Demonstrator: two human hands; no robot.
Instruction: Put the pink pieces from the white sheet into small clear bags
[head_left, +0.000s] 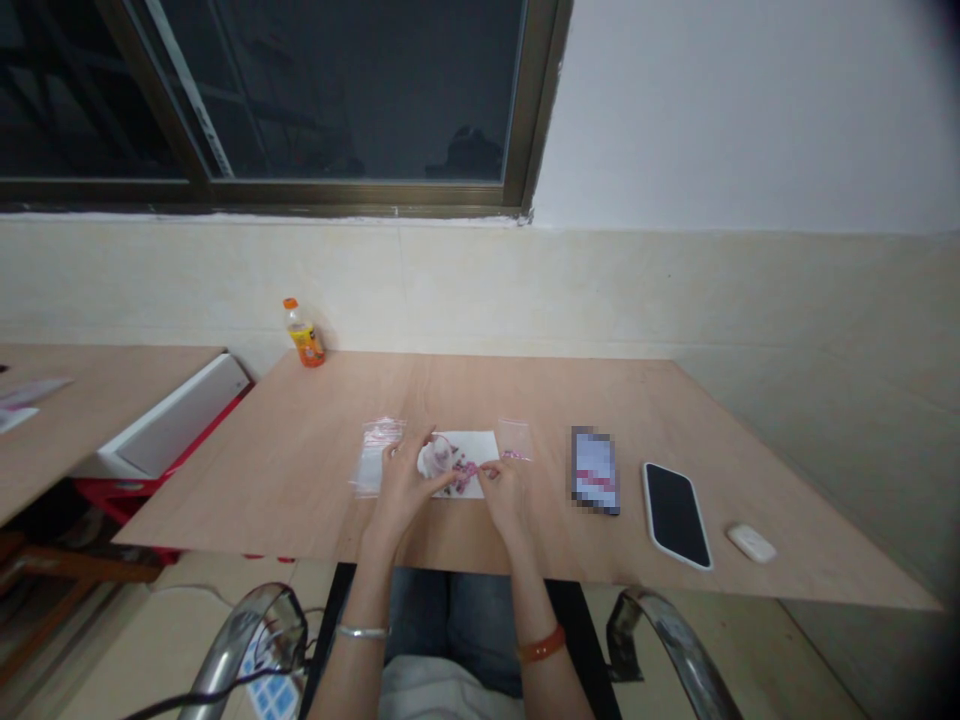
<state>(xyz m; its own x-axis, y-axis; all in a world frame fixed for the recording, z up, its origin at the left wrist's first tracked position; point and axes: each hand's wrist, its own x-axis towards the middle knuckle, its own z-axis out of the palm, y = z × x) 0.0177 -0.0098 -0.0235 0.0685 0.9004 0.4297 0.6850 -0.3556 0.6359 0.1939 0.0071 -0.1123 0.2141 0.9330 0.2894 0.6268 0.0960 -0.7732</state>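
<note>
A white sheet [484,447] lies on the table with small pink and dark red bead-like pieces [463,478] scattered over it. My left hand [409,475] curves round a whitish, see-through round thing [435,457] at the sheet's left side, its thumb reaching toward the pieces. On the right edge of the sheet, my right hand [504,495] has thumb and forefinger pinched together beside the pieces; what is between the fingertips is too small to tell. Clear zip bags [370,460] lie left of my left hand. Beyond my right hand is a small clear bag [514,438] with pink pieces in it.
To the right lie a phone with a lit, blurred screen [595,470], a dark-screened phone in a white case [676,515] and a white earphone case [751,542]. An orange drink bottle [304,335] stands at the far left, against the wall.
</note>
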